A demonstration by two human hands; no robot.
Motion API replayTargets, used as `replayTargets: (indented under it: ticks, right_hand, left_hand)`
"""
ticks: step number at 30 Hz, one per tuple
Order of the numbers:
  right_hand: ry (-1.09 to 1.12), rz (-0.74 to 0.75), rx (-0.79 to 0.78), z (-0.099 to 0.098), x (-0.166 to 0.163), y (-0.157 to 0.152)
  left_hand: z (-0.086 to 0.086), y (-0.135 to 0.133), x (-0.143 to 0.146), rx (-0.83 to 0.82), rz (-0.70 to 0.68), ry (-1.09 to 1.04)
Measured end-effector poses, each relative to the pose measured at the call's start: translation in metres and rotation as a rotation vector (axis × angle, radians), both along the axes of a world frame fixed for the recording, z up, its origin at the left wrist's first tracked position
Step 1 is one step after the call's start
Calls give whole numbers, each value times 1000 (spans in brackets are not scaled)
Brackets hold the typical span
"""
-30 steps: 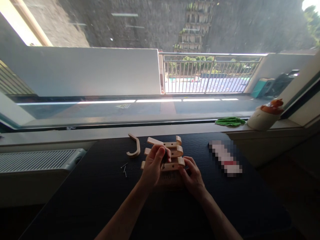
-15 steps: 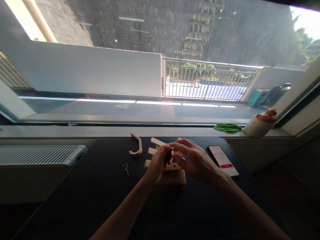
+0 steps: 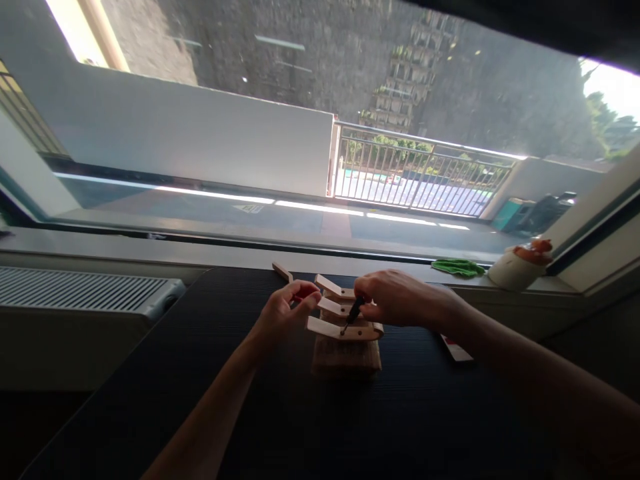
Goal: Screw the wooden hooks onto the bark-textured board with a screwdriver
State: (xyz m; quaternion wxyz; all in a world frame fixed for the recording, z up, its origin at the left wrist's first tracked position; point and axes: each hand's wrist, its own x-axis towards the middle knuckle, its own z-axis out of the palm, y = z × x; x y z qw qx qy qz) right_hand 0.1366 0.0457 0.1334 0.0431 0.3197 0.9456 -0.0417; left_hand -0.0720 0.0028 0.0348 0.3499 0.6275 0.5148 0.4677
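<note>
My right hand [image 3: 395, 297] is closed around a small black screwdriver [image 3: 355, 311]. Its tip rests at a hole in the nearest wooden hook [image 3: 324, 327]. Three such pale hooks lie side by side across a brown wooden board [image 3: 347, 357], each with dark holes. Just left of the hooks, my left hand [image 3: 287, 310] is pinched, its fingertips beside the middle hook's end. A bit of red shows between those fingers, too small to name. Behind that hand, one end of a loose wooden hook [image 3: 283, 272] sticks out; the rest is hidden.
The black table [image 3: 240, 427] meets a windowsill [image 3: 240, 255] holding a green cloth [image 3: 457, 268] and a pale jar [image 3: 515, 270]. A phone [image 3: 456, 348] lies partly under my right forearm. A radiator [image 3: 90, 290] stands at left.
My hands have moved apart. The right one now holds the screwdriver at the nearest hook; the left has shifted leftward, off the hooks. The view has tilted, and the loose screws are now hidden.
</note>
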Motion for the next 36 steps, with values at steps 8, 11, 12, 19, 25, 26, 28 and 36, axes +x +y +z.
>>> replayTargets:
  ticks: [8, 11, 12, 19, 25, 26, 28, 36]
  right_hand:
    - [-258, 173, 10, 11, -27, 3]
    - [-336, 239, 21, 5, -35, 1]
    - [-347, 257, 26, 3, -37, -1]
    - [-393, 256, 55, -7, -44, -6]
    - [-300, 234, 37, -16, -36, -6]
    - [-285, 212, 27, -17, -34, -7]
    - [-249, 171, 8, -19, -30, -8]
    - [-93, 126, -123, -16, -20, -9]
  left_hand:
    - [-46, -2, -26, -192, -279, -375]
    - [-52, -4, -20, -242, -314, -260]
    - [-54, -5, -16, -225, -319, -213]
    - [-65, -10, 15, 27, -270, 16]
    - [-61, -12, 10, -7, -129, 102]
    - [-58, -12, 7, -4, -107, 127]
    - [-50, -14, 5, 101, 8, 225]
    - [-24, -9, 51, 302, -4, 582]
